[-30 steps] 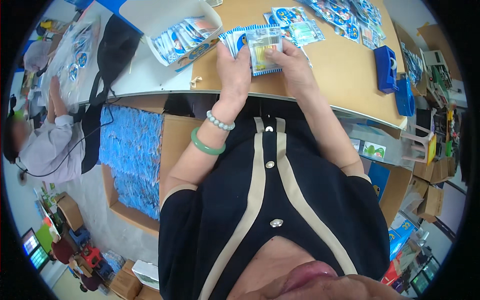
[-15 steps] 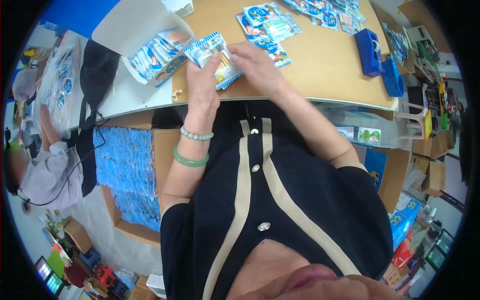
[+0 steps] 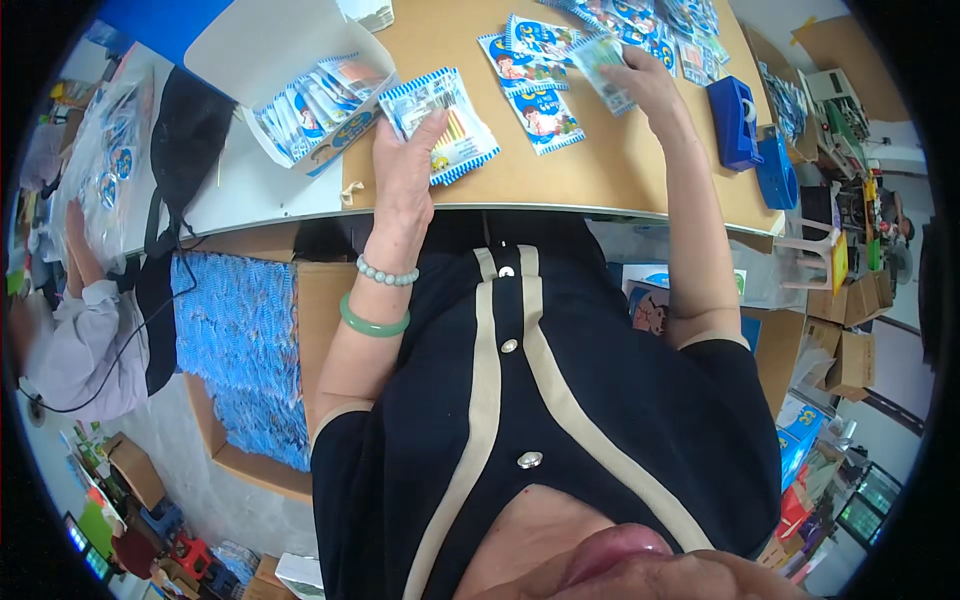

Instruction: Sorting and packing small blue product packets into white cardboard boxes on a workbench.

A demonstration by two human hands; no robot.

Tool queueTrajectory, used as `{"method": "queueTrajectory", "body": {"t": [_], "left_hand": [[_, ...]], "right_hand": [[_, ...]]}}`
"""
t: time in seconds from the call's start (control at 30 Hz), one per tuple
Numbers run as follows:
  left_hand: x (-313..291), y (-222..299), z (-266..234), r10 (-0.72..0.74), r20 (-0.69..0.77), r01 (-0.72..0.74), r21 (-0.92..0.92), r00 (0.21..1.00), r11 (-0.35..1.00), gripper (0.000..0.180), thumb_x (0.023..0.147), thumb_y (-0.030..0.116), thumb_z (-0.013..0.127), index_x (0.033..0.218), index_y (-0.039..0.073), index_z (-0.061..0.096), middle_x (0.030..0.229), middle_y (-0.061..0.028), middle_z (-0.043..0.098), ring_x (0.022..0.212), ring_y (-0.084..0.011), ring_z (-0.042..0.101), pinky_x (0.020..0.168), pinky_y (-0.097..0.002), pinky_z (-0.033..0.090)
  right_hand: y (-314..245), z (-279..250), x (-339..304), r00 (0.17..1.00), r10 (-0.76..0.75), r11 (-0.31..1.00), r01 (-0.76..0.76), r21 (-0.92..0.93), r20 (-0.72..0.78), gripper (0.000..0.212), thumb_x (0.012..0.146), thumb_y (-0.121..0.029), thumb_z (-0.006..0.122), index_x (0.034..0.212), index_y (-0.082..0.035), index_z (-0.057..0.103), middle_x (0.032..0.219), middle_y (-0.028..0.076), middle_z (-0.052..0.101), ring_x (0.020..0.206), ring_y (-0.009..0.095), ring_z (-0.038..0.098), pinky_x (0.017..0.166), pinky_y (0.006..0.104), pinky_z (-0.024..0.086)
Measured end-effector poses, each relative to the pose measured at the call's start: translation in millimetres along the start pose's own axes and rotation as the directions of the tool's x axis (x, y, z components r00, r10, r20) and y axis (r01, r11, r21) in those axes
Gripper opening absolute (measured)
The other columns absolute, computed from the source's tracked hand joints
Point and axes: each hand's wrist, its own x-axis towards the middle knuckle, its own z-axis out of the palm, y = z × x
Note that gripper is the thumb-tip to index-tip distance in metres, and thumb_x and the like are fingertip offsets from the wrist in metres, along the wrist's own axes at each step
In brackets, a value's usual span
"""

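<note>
My left hand (image 3: 403, 168), with a bead bracelet and a green bangle on its wrist, grips a few blue-and-white packets (image 3: 468, 138) over the table's front edge; its thumb lies across the top one. At the right, my right hand (image 3: 655, 88) pinches another packet (image 3: 603, 68), its clear greenish side showing, above the tabletop. Several loose printed packets (image 3: 545, 120) lie between the hands. Just left of my left hand, an open white carton (image 3: 290, 35) holds a row of similar packets (image 3: 318, 105).
A pile of packets (image 3: 640, 18) lies at the far right of the table (image 3: 600, 170). A blue tape dispenser (image 3: 735, 122) stands near the right edge. Below left is a big cardboard box (image 3: 330, 330) full of blue packets. Another person's arm (image 3: 85, 245) shows at far left.
My right hand has moved away from the left one, to the right and farther back, and has taken hold of a packet from the table. My left hand keeps its packets.
</note>
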Motion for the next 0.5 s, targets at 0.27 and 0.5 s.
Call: {"method": "queueTrajectory", "body": {"t": [0.27,0.5], "left_hand": [[2.3,2.7,2.7,-0.025,-0.019,0.025,0.037,1.0,0.999,0.037,0.087,0.003,0.063,0.12,-0.001,0.047,0.112,-0.01,0.061,0.097,-0.0182,0.063,0.082,-0.0307,0.054],[2.7,5.0,9.6,-0.015,-0.049,0.016,0.029,0.999,0.999,0.033,0.086,0.002,0.062,0.116,-0.001,0.048,0.111,-0.0102,0.061,0.096,-0.0179,0.063,0.083,-0.0307,0.052]], "right_hand": [[-44.2,50.4,43.7,0.917,-0.4,0.717,0.312,-0.624,0.0,0.031,0.076,-0.011,0.062,0.105,0.0,0.06,0.089,0.012,0.066,0.077,0.024,0.063,0.07,0.0331,0.051],[-27.2,34.7,15.9,0.957,-0.233,0.934,0.17,-0.314,-0.175,0.038,0.083,-0.017,0.064,0.116,0.0,0.057,0.104,0.007,0.066,0.098,0.017,0.062,0.084,0.0312,0.049]]}}
